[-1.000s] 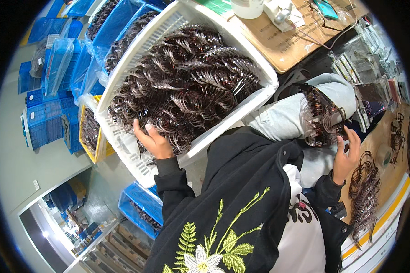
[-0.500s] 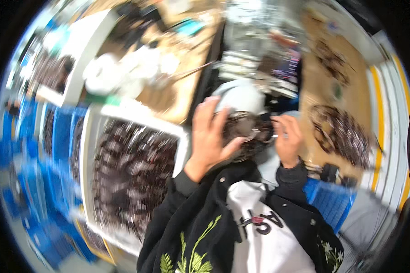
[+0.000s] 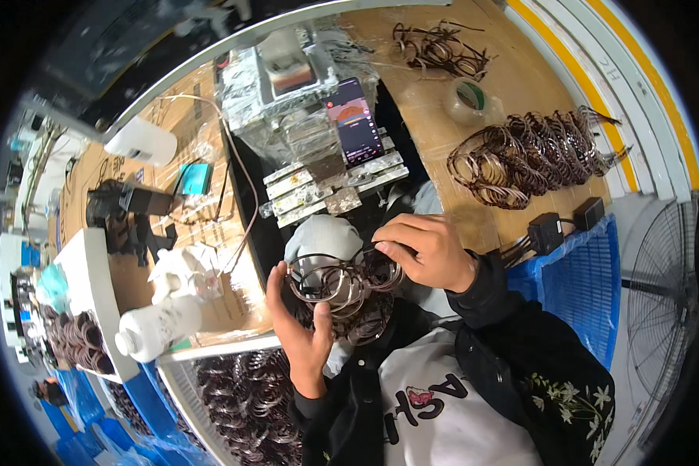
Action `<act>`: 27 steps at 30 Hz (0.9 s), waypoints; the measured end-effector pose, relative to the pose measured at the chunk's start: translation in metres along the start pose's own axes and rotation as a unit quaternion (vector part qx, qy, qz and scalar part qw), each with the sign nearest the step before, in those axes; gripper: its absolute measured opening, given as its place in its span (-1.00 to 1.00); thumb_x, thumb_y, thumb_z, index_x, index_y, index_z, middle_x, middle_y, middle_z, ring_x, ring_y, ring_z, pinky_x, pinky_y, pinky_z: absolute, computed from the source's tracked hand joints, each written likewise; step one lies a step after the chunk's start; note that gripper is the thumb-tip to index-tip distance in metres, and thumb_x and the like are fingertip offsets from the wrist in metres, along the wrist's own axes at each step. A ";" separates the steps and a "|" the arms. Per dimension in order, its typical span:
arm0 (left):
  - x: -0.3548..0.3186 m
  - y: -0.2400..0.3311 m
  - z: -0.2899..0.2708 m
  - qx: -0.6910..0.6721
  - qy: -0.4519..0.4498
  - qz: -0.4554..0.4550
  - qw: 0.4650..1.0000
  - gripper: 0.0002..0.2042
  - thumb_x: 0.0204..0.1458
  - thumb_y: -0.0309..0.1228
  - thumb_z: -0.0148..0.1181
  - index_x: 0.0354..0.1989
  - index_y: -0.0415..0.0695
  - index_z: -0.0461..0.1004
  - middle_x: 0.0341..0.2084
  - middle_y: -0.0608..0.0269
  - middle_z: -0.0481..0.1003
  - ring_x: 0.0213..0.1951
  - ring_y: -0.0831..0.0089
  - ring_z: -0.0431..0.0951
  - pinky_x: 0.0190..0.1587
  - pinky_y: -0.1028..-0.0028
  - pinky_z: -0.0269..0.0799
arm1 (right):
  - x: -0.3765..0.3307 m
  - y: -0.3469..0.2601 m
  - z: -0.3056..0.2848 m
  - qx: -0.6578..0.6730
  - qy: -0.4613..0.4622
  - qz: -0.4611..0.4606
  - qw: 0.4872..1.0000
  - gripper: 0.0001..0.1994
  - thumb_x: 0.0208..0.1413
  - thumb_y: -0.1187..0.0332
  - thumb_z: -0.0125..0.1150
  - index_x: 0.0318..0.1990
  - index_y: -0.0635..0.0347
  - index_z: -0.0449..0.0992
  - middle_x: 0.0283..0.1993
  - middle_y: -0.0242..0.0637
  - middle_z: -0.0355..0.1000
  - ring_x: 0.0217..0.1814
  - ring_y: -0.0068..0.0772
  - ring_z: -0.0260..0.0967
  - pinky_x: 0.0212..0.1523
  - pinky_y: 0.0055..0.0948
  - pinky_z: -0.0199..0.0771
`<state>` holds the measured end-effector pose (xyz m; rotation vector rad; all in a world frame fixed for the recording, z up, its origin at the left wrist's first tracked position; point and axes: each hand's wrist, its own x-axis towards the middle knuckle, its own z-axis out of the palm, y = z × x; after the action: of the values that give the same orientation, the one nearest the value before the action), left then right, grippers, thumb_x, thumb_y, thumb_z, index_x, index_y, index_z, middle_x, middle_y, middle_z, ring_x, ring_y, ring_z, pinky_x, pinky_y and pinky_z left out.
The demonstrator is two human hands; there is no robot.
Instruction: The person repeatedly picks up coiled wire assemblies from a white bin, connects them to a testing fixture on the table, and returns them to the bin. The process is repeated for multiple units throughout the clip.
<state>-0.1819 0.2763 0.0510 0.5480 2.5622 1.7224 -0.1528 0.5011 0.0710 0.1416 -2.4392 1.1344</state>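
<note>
A dark brown eyeglass frame (image 3: 318, 299) is stretched between my two hands over my lap. My right hand (image 3: 431, 252) pinches its right upper end, thumb against forefinger. At its left end, my left hand (image 3: 303, 342) grips the rim lightly, fingertips at the outer edge and thumb by the lower rim. Beneath it lie more dark eyeglass frames (image 3: 365, 322) in a bunch, partly covered by the held one and my hands. Grey cloth (image 3: 322, 237) covers my knee just beyond the frame.
Ahead stands a dusty metal machine (image 3: 303, 182) with a phone (image 3: 356, 124) propped on it. On the right bench lie a strung bundle of frames (image 3: 532, 159) and a tape roll (image 3: 467, 99). A white bottle (image 3: 159, 326), a frame-filled tray (image 3: 182, 380) and a blue basket (image 3: 575, 279) flank me.
The view has swung and become sharp. My left hand has gone from spread fingers above the bunch to the left end of one frame, now raised clear between both hands.
</note>
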 end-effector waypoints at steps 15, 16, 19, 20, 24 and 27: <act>0.019 0.005 -0.002 0.084 -0.091 -0.070 0.990 -0.54 0.11 -0.39 0.05 0.12 -0.38 0.17 0.01 -0.19 0.32 0.06 0.03 0.34 0.11 0.32 0.21 | 0.054 0.012 -0.025 0.410 0.220 0.034 0.884 -0.85 0.18 0.45 -0.01 -0.14 0.29 0.38 -0.42 -0.41 0.32 -0.46 -0.69 0.22 -0.47 -0.69 0.24; 0.020 0.005 -0.002 0.081 -0.089 -0.070 0.990 -0.55 0.11 -0.39 0.04 0.12 -0.38 0.17 0.01 -0.19 0.32 0.07 0.03 0.34 0.11 0.32 0.21 | 0.064 0.024 -0.018 0.440 0.207 0.056 0.872 -0.87 0.20 0.43 -0.03 -0.15 0.26 0.37 -0.43 -0.44 0.30 -0.47 -0.72 0.18 -0.49 -0.72 0.18; 0.022 0.008 -0.004 0.062 -0.089 -0.076 0.991 -0.58 0.14 -0.43 -0.06 0.13 -0.39 0.16 0.03 -0.19 0.31 0.09 0.06 0.32 0.14 0.30 0.17 | 0.094 0.057 0.015 0.506 0.189 0.096 0.836 -0.86 0.22 0.36 -0.01 -0.17 0.21 0.33 -0.45 -0.48 0.19 -0.45 -0.71 0.07 -0.54 -0.71 -0.01; 0.023 0.009 -0.004 0.052 -0.080 -0.064 0.993 -0.59 0.15 -0.44 -0.10 0.14 -0.39 0.15 0.03 -0.18 0.31 0.10 0.07 0.31 0.14 0.30 0.16 | 0.102 0.065 0.024 0.510 0.176 0.088 0.837 -0.86 0.22 0.35 -0.01 -0.17 0.20 0.33 -0.45 -0.50 0.19 -0.46 -0.73 0.06 -0.54 -0.72 -0.01; 0.028 0.011 -0.009 0.031 -0.055 -0.054 0.996 -0.59 0.15 -0.45 -0.15 0.16 -0.37 0.12 0.03 -0.13 0.32 0.09 0.12 0.32 0.16 0.30 0.14 | 0.120 0.076 0.046 0.432 0.177 0.116 0.877 -0.86 0.25 0.38 -0.07 -0.19 0.25 0.38 -0.47 -0.52 0.23 -0.49 -0.77 0.03 -0.50 -0.70 0.07; 0.032 0.009 -0.009 0.040 -0.035 -0.050 0.997 -0.59 0.17 -0.40 -0.16 0.16 -0.35 0.13 0.01 -0.09 0.35 0.06 0.17 0.34 0.15 0.30 0.15 | 0.122 0.076 0.053 0.446 0.196 0.100 0.868 -0.87 0.25 0.40 -0.07 -0.21 0.25 0.38 -0.47 -0.53 0.23 -0.47 -0.77 0.05 -0.47 -0.70 0.09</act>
<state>-0.2111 0.2803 0.0692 0.4642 2.5733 1.5476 -0.3012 0.5224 0.0407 -0.0662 -1.4448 2.0738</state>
